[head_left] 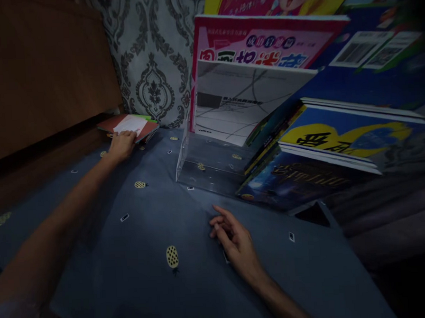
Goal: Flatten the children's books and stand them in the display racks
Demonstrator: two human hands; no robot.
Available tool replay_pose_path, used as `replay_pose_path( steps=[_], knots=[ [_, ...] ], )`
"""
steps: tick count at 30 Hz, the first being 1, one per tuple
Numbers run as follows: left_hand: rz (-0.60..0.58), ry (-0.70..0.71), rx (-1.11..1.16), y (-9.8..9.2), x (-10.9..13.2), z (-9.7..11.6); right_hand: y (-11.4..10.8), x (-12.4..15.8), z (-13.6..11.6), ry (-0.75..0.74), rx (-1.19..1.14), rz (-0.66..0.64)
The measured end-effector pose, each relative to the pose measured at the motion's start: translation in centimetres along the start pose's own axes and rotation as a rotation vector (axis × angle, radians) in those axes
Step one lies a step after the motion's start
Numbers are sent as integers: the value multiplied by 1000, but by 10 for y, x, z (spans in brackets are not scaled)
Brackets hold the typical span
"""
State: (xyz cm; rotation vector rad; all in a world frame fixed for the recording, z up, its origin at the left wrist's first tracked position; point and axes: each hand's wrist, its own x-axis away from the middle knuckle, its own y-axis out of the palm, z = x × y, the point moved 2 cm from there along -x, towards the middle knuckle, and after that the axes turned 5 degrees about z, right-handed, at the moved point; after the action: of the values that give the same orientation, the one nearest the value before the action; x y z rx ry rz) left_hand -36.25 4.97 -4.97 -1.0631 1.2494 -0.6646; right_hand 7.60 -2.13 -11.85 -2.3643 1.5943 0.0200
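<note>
The left hand (121, 145) reaches far to the left of the clear acrylic book stand (195, 165), its fingers lying on the near edge of a small flat stack of reddish-brown notebooks topped with a white sheet (131, 125). The back of the hand faces the camera, so I cannot tell whether its grip has closed on the stack or only rests on it. The stack lies at the far edge of the surface, left of the stand and close to the grey damask-patterned wall (150, 62) and the brown wooden panel (40, 68). The right hand (236, 245) lies in front of the stand, palm down on the dark blue cloth printed with small yellow pineapples (148, 238); its grip is loose and open, fingers slightly curled, with nothing in it. Inside the stand a grey-and-white paperback (238, 100) leans in front of a pink-bordered children's book (259, 42). To the right of the stand, several blue-and-yellow picture books (339, 138) slump sideways against one another.
</note>
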Motion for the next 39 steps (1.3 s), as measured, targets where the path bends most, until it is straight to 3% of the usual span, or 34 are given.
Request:
replay_pose_path(
  steps=[6, 10, 15, 21, 24, 27, 29, 30, 35, 39],
  knots=[
    [-31, 49, 2, -9, 30, 6, 2, 0, 3, -9, 1, 7],
    [-57, 78, 19, -13, 68, 10, 1, -1, 3, 1, 10, 6],
    [-170, 95, 98, -20, 124, 11, 1, -2, 2, -2, 31, -22],
    [-243, 241, 291, -51, 187, 11, 1, -2, -1, 2, 42, -12],
    [-343, 259, 356, -72, 206, 10, 0, -2, -4, -4, 57, -25],
    [-564, 246, 420, -85, 201, 4, 0, -2, -7, -31, 66, -21],
    [-630, 194, 457, -83, 182, -2, 0, -2, -8, -42, 75, -25],
    [-607, 148, 448, -79, 169, -5, 0, -2, -9, -45, 82, -27],
    [-272, -183, 170, -33, 110, -12, 2, -2, -6, -69, 97, -26],
    [-263, -238, 112, -7, 101, -8, 2, -3, -2, -73, 101, -7]
  ],
)
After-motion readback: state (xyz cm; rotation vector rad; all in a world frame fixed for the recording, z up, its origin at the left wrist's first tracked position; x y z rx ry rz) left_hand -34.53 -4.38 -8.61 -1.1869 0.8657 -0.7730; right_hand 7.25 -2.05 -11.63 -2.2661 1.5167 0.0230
